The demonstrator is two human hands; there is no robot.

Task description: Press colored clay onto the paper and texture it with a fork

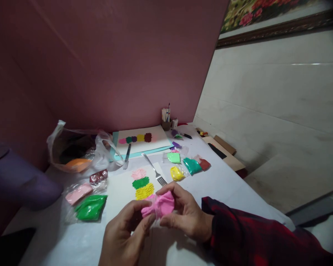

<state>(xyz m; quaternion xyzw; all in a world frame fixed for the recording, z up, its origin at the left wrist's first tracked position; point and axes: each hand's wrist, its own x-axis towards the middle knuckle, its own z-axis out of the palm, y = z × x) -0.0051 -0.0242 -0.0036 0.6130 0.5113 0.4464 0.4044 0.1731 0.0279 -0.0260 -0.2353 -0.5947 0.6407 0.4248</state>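
Between my two hands is a lump of pink modelling clay, partly in clear plastic wrapping. My left hand pinches its left end between thumb and fingers. On the other side my right hand grips it, thumb below and fingers above. Just beyond lies a white sheet bearing textured clay patches: a light pink one, a green one and a yellow one. A metal fork rests at the sheet's right, tines towards my right hand.
Bagged clays lie left, among them green and pink; teal and yellow packets sit right. A plastic bag stands back left. Behind are a marker, a clay-patterned sheet and a brush holder.
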